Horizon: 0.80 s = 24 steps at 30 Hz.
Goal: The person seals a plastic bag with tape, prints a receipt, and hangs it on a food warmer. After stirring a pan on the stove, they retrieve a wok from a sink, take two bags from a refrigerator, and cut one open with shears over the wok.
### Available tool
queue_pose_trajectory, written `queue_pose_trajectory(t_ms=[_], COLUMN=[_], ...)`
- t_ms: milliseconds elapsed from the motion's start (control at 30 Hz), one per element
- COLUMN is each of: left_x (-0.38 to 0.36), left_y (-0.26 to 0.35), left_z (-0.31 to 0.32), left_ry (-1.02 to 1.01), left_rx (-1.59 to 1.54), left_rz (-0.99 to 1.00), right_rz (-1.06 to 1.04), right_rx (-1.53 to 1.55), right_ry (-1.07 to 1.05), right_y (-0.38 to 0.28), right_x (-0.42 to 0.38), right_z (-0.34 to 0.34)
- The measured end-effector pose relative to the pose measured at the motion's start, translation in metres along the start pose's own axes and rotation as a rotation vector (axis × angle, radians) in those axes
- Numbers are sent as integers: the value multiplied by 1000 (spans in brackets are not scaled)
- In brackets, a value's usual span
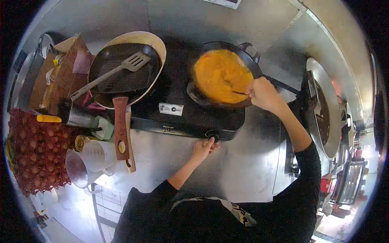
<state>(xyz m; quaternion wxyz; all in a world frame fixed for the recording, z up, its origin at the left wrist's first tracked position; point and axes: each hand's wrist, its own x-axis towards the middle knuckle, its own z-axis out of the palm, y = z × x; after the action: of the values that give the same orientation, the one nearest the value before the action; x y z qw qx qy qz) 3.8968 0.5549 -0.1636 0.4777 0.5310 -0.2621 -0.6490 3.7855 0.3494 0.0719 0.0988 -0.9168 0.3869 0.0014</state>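
A dark frying pan (196, 91) sits on the right burner of a black Rinnai gas stove (186, 125), holding a runny orange-yellow mixture (219, 73) that looks like egg. My right hand (263, 95) is closed at the pan's right side around a thin dark utensil (239, 93), whose tip is in the mixture; its exact kind is hidden. At the stove's front, my left hand (202, 150) has its thumb and fingers closed on the control knob (212, 135).
A slotted turner (135, 61) lies across a black grill pan (117, 77) on the left. Cardboard trays of eggs (40, 150), plastic measuring jugs (97, 154) and a metal cup (81, 115) stand further left. A large wok (329, 109) is on the right.
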Motion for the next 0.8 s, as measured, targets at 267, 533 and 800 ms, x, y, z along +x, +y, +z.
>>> queue_pose_trajectory(t_ms=[267,533,800], left_x=[3,4,0], left_y=[-5,-7,2], left_z=[0,0,1], left_ry=[13,5,6], left_rx=[-17,-15,5], left_rz=[-6,1,-20], right_rz=[-94,84,177], right_rx=[-76,-329,-245], right_ry=[82,233,80], right_y=[-28,-9,-7], right_x=[22,49,22], right_z=[12,22,5])
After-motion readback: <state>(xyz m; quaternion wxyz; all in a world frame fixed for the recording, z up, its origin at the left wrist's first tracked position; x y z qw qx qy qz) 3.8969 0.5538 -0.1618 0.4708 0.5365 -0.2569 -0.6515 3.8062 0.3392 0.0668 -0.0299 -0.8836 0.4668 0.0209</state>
